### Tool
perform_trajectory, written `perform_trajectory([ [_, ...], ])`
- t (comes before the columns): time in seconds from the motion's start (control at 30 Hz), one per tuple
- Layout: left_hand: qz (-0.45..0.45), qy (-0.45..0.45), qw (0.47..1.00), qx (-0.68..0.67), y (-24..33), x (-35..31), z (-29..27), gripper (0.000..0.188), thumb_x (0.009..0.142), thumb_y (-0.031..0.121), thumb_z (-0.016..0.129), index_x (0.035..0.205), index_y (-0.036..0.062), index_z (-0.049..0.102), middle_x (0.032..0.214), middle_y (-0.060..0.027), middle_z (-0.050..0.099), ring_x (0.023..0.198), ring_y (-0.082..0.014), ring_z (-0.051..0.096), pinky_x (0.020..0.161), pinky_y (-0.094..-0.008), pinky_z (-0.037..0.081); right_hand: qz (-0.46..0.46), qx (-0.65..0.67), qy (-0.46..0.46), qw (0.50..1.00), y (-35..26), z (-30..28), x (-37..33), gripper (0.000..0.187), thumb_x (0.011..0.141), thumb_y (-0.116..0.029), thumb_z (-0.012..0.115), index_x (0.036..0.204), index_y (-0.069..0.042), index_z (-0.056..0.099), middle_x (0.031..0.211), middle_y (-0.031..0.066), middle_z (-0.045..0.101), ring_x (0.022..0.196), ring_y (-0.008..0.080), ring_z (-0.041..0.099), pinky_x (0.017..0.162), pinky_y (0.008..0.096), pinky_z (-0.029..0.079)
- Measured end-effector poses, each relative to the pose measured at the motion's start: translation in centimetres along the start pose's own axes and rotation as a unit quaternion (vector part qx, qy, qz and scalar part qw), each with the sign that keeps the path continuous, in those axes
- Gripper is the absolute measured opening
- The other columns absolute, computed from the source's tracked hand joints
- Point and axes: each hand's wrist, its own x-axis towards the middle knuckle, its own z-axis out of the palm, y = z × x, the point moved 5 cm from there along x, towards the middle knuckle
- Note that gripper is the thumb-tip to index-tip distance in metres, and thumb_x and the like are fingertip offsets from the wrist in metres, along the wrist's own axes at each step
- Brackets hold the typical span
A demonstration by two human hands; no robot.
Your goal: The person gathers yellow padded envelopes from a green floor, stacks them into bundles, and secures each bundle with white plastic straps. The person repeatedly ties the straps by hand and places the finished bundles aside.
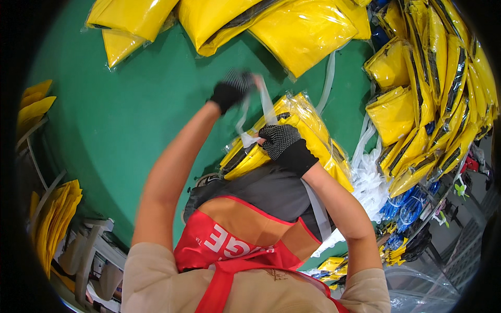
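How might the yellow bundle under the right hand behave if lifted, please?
The yellow bundle would probably feel slippery, as its clear wrapping looks glossy. It may flex or sag, since its layers look folded and soft. Rolling seems unlikely, given its flattish shape.

Right hand (282,143) is pinching a white strip (267,107) over a bundle of plastic-wrapped yellow packs (318,138), left hand (235,87) kinda blurry up by the strip's raised part. More packs (305,31) on the green floor (120,125), big yellow heap (438,88) off right.

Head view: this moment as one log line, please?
left hand: blurred, at white strip | right hand: gripping strip | yellow packs: stacked by right hand
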Motion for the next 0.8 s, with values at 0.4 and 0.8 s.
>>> perform_trajectory([
  [0.4, -0.017, -0.189, 0.981, 0.042, 3.1, -9.4, 2.7, 0.023, 0.079, 0.021, 0.062, 0.094, 0.0039, 0.063, 0.075, -0.0091, 0.061, 0.063, -0.0153, 0.057, 0.058, -0.0271, 0.045, 0.191, 0.336, -0.145, 0.911, 1.5, -2.0, 0.0, 0.024, 0.082, -0.023, 0.062, 0.08, 0.0, 0.066, 0.059, 0.0049, 0.059, 0.054, 0.0113, 0.054, 0.051, 0.0248, 0.041],
  [0.8, 0.09, -0.072, 0.991, 0.071, 3.0, -10.7, 5.5, 0.03, 0.073, 0.027, 0.066, 0.088, 0.0014, 0.059, 0.074, -0.0131, 0.06, 0.069, -0.0277, 0.06, 0.063, -0.0338, 0.047, 0.162, 0.285, -0.183, 0.927, 0.7, -3.9, 0.6, 0.022, 0.075, -0.026, 0.068, 0.085, -0.006, 0.069, 0.069, 0.0058, 0.065, 0.064, 0.0092, 0.056, 0.061, 0.0236, 0.044],
])
